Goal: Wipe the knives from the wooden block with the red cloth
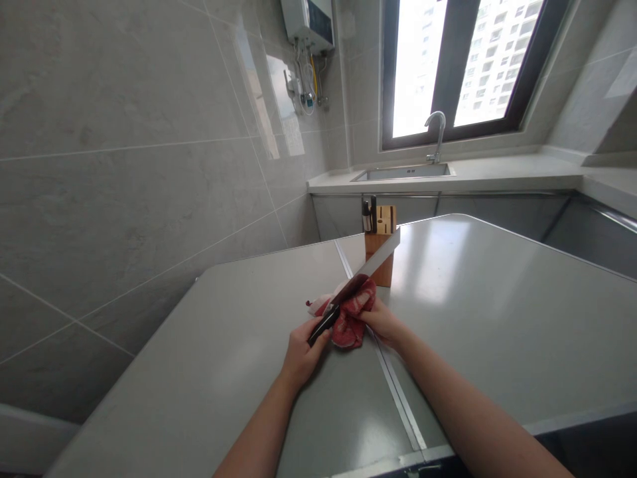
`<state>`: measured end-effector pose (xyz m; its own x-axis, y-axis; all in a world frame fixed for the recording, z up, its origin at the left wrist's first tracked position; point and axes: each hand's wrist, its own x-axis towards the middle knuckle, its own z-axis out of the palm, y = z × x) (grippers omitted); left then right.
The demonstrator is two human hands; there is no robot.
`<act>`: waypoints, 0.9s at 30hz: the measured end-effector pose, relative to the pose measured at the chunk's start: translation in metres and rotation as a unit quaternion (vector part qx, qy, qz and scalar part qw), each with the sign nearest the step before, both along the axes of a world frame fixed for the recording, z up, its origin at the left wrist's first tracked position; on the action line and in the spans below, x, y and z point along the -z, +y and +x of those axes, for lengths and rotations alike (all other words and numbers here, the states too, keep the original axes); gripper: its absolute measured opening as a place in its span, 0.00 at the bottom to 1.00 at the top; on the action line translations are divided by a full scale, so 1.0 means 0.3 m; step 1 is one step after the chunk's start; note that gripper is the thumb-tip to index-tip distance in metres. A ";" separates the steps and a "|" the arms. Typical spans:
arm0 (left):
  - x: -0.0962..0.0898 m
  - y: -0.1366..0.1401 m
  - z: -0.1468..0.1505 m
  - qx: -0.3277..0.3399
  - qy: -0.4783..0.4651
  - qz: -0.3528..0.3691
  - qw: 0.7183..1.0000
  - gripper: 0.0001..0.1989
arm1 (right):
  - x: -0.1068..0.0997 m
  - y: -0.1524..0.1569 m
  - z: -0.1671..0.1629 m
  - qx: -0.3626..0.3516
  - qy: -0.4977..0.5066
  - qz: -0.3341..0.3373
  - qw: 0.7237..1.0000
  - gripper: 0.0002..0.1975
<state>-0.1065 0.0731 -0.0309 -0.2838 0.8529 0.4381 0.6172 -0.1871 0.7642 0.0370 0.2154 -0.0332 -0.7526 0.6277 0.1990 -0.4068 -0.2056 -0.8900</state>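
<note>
A long knife [384, 255] with a black handle slants up and away to the right over the table. My left hand [304, 348] is closed round its handle. In my right hand [382, 320] is a red and white cloth [349, 324], bunched against the blade near the handle. The cloth covers part of the blade, and my right fingertips are partly hidden by it. Just beyond the blade stands a wooden knife block [386, 221] with black-handled knives [369, 214] in its left slots. The far end of the blade overlaps the block from this view.
The pale table [239, 325] has a metal seam [398, 392] running down its middle. Behind it is a counter with a sink [403, 172] and a faucet [436, 136] below a window. A grey tiled wall [124, 199] lies on the left, with a water heater [308, 25] mounted high.
</note>
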 end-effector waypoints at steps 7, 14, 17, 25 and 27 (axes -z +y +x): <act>0.001 -0.002 0.000 -0.001 0.001 0.001 1.000 0.16 | -0.009 -0.002 0.005 -0.005 -0.003 0.002 1.000 0.20; 0.001 -0.002 -0.001 -0.004 -0.009 0.001 1.000 0.16 | 0.017 0.006 -0.004 0.036 -0.025 -0.020 0.999 0.20; 0.001 0.000 -0.004 -0.012 -0.008 0.004 1.000 0.17 | 0.010 0.004 0.001 0.028 -0.028 -0.029 0.999 0.20; 0.003 -0.001 -0.010 -0.002 -0.004 0.003 1.000 0.17 | -0.027 -0.017 0.018 -0.038 -0.042 -0.007 0.998 0.23; -0.001 -0.001 -0.008 0.016 -0.004 -0.001 1.000 0.17 | -0.030 -0.020 0.019 -0.055 -0.041 0.005 0.998 0.24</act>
<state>-0.1089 0.0728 -0.0307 -0.2591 0.8627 0.4342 0.6048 -0.2056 0.7694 0.0427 0.2095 -0.0243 -0.8304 0.5391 0.1405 -0.3085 -0.2350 -0.9217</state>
